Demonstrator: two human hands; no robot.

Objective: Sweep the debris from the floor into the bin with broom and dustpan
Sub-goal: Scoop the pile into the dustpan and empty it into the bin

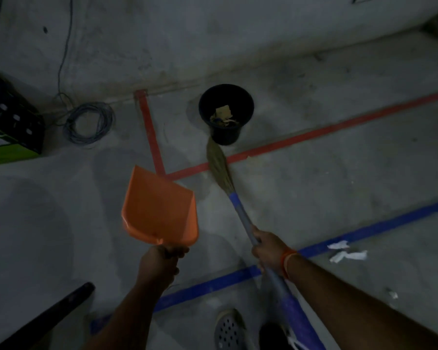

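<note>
My left hand (162, 261) grips the handle of an orange dustpan (159, 208), held above the floor with its scoop facing up and nothing in it. My right hand (268, 246) grips the blue-and-grey handle of a grass broom (219, 165), whose bristle tip points at the foot of a black bin (225, 97). The bin stands upright by the wall and holds brown paper scraps (223, 114). Torn white paper scraps (347, 252) lie on the floor to my right, beside a blue tape line.
Red tape lines (314, 133) and a blue tape line (364, 231) cross the grey concrete floor. A coiled cable (89, 123) and a black crate (10, 114) sit at the left by the wall. A dark pole (48, 319) slants at lower left. My shoe (229, 329) shows below.
</note>
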